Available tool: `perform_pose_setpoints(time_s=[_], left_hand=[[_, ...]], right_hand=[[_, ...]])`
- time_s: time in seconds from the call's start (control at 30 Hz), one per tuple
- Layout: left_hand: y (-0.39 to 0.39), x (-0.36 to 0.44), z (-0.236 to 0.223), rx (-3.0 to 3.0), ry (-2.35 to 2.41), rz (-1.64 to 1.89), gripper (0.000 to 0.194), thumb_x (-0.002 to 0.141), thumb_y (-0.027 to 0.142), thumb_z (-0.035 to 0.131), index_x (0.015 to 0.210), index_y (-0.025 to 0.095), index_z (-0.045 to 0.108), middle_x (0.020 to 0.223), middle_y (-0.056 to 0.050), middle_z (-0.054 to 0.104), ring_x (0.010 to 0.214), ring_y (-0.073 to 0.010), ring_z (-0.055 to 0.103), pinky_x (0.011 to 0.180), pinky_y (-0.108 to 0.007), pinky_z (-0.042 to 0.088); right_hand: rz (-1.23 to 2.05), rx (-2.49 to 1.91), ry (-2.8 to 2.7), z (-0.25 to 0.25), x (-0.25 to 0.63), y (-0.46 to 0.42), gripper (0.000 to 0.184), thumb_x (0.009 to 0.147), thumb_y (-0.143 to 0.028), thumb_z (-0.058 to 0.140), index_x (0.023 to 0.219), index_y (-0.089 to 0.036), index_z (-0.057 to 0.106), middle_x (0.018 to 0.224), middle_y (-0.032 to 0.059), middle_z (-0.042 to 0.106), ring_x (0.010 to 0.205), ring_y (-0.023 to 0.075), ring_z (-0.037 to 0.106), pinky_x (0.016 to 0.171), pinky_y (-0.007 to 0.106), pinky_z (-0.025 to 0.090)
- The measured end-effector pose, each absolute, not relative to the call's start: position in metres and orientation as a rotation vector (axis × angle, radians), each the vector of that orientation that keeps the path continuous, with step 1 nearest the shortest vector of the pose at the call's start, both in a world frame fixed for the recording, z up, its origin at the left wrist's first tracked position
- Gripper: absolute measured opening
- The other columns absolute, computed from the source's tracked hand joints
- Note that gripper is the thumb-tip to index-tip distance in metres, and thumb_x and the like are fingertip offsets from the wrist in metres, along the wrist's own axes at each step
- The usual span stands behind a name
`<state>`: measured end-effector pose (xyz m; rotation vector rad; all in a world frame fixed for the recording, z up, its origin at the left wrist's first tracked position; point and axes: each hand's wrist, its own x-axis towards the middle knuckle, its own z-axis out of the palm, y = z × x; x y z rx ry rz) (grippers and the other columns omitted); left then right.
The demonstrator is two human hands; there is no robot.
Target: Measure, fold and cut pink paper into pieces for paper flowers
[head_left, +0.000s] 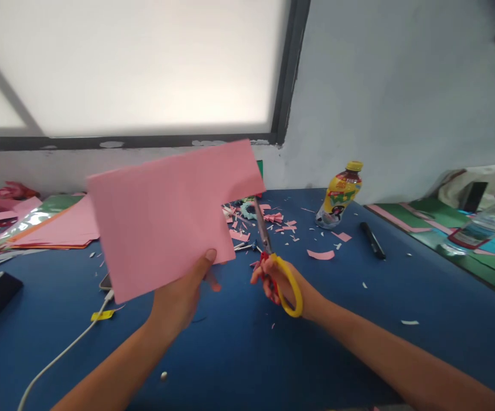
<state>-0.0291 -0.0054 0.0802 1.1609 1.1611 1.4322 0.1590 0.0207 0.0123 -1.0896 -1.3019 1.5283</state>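
Observation:
My left hand (183, 294) pinches a sheet of pink paper (162, 217) by its lower edge, thumb in front. The sheet is held up above the table, slightly tilted, with a piece cut out of its lower right corner. In my right hand (290, 285) is a pair of scissors (265, 231) with yellow and red handles. The blades point up and look nearly closed. Their tips are close to the cut-out corner of the paper; whether they touch it I cannot tell. Fingers of my right hand pass through the handle loops.
Pink and white scraps (239, 235) litter the blue table (239, 354). A yellow-capped bottle (339, 194) and a black marker (372, 241) are at right. Stacked pink sheets (68, 225) lie at left, near a white cable (63, 354). A clear bottle (482, 225) lies far right.

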Motion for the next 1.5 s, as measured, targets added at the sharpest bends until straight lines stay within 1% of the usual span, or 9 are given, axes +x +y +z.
perform_pose_setpoints(time_s=[0.1,0.2,0.3,0.47,0.67,0.83,0.93,1.2,1.5], left_hand=[[-0.007,-0.022,0.085,1.035,1.017,1.455,0.017,0.059,0.029,0.073,0.068,0.018,0.063,0.065,0.002,0.060,0.044,-0.0087,0.049,0.036,-0.019,0.039],[-0.009,-0.020,0.088,1.000,0.948,1.248,0.019,0.057,0.028,0.072,0.050,0.016,0.059,0.044,0.003,0.050,0.036,-0.0072,0.044,0.034,-0.018,0.039],[-0.011,-0.021,0.089,1.011,0.889,1.067,0.028,0.057,0.028,0.070,0.037,0.016,0.054,0.035,0.001,0.046,0.035,-0.0074,0.043,0.034,-0.017,0.039],[-0.012,-0.021,0.091,0.929,0.827,0.966,0.027,0.057,0.023,0.067,0.034,0.016,0.056,0.035,-0.002,0.049,0.035,-0.0082,0.046,0.035,-0.017,0.041],[-0.009,-0.020,0.089,0.841,0.710,0.904,0.015,0.065,0.023,0.062,0.055,0.013,0.066,0.046,-0.004,0.059,0.038,-0.0114,0.053,0.037,-0.018,0.047],[-0.003,-0.015,0.085,0.697,0.637,1.274,0.021,0.081,0.023,0.057,0.101,0.021,0.061,0.097,-0.002,0.067,0.079,-0.0163,0.065,0.066,-0.024,0.057],[0.001,-0.013,0.083,0.635,0.652,1.370,0.029,0.084,0.021,0.054,0.113,0.021,0.055,0.109,-0.003,0.063,0.098,-0.0183,0.061,0.084,-0.027,0.052],[0.009,-0.014,0.074,0.560,0.662,1.441,0.028,0.085,0.018,0.053,0.113,0.019,0.056,0.114,-0.004,0.062,0.107,-0.0177,0.056,0.090,-0.027,0.050],[0.012,-0.012,0.076,0.511,0.666,1.536,0.028,0.088,0.014,0.045,0.115,0.017,0.054,0.113,-0.006,0.062,0.100,-0.0159,0.060,0.085,-0.026,0.053]], right_hand=[[1.532,-0.911,-1.156,0.014,0.160,0.023,0.047,0.071,-0.063,0.054,0.078,-0.017,0.051,0.079,0.0054,0.065,0.046,0.0076,0.054,0.029,0.013,0.033],[1.572,-0.855,-1.020,0.020,0.161,0.021,0.042,0.069,-0.058,0.061,0.082,-0.020,0.052,0.091,0.0063,0.066,0.072,0.0143,0.064,0.034,0.013,0.038],[1.640,-0.829,-0.954,0.023,0.161,0.019,0.038,0.067,-0.052,0.066,0.081,-0.020,0.053,0.093,0.0062,0.066,0.081,0.0167,0.063,0.039,0.015,0.042],[1.679,-0.723,-0.926,0.033,0.155,0.013,0.036,0.059,-0.045,0.075,0.074,-0.021,0.052,0.080,-0.0001,0.062,0.078,0.0143,0.061,0.060,0.021,0.049],[1.637,-0.715,-0.963,0.042,0.151,0.007,0.041,0.053,-0.038,0.079,0.063,-0.020,0.044,0.063,-0.0047,0.050,0.060,0.0103,0.053,0.055,0.023,0.045],[1.571,-0.814,-0.996,0.040,0.154,0.004,0.044,0.056,-0.035,0.078,0.063,-0.019,0.038,0.058,-0.0066,0.045,0.054,0.0089,0.052,0.050,0.021,0.042],[1.517,-0.894,-0.948,0.037,0.154,0.007,0.045,0.054,-0.031,0.080,0.064,-0.020,0.037,0.057,-0.0083,0.043,0.047,0.0065,0.047,0.046,0.020,0.041],[1.445,-0.943,-0.800,0.035,0.155,0.014,0.046,0.047,-0.022,0.082,0.063,-0.019,0.040,0.060,-0.0082,0.044,0.055,0.0051,0.048,0.054,0.017,0.045],[1.418,-0.926,-0.855,0.032,0.152,0.011,0.046,0.051,-0.028,0.080,0.065,-0.020,0.037,0.054,-0.0096,0.043,0.046,0.0057,0.045,0.042,0.019,0.039]])
